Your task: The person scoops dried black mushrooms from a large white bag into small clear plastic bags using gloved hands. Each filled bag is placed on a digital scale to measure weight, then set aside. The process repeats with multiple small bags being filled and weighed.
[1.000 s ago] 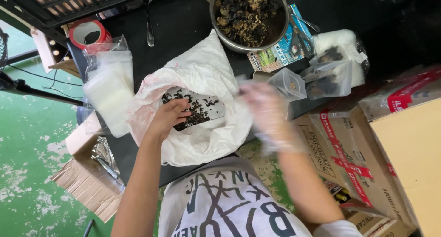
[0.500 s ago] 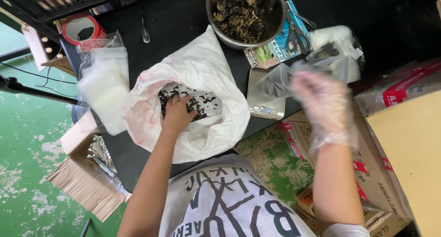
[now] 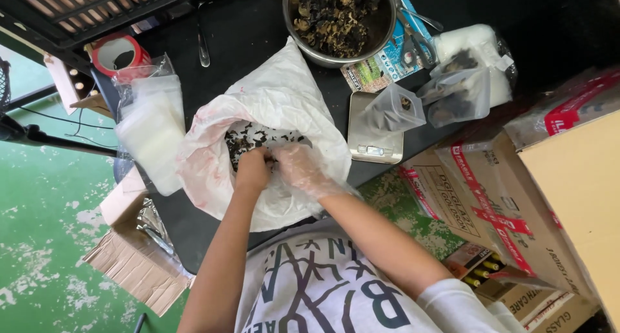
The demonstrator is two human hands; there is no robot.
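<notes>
Both forearms rise from the lower edge of the frame and converge at centre. The left hand (image 3: pixel 253 169) is bare, knuckles upward, fingers curled downward and out of sight. The right hand (image 3: pixel 298 168) wears a thin clear glove; its fingers (image 3: pixel 284 157) are bent inward, touching the left hand. Whether either hand grips anything cannot be determined.

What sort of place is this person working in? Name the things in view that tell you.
Probably a small food-packing bench: a flat silver weighing scale carrying a clear plastic pouch, a round metal bowl of dark dried fungus, and taped brown cardboard cartons beside the black table.
</notes>
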